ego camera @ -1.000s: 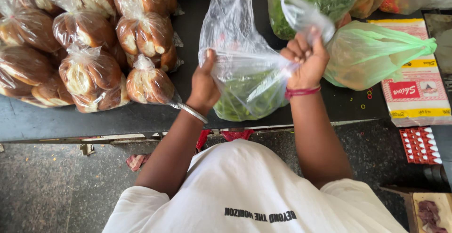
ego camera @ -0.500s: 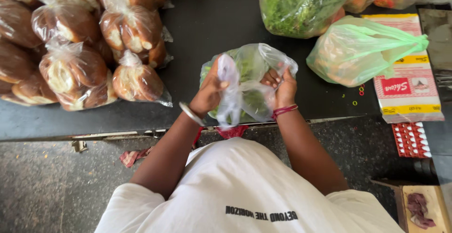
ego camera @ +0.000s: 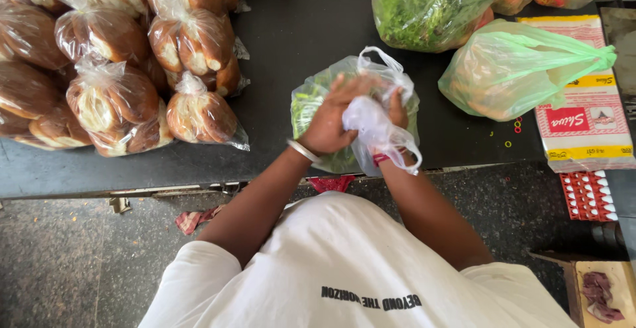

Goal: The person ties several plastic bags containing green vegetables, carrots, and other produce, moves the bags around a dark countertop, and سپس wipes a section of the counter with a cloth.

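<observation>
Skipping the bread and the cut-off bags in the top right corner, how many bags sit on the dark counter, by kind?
Clear bags of greens: 2, the near clear bag and the far clear bag
Green-tinted bag: 1
Total: 3

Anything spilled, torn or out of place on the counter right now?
Only small things: a few loose coloured rubber bands lie scattered on the black counter beside the knotted pale green plastic bag, and a red cloth scrap lies on the floor.

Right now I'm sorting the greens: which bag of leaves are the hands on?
The small clear bag at the counter's near edge, under both hands; the big bag lies untouched behind.
</observation>
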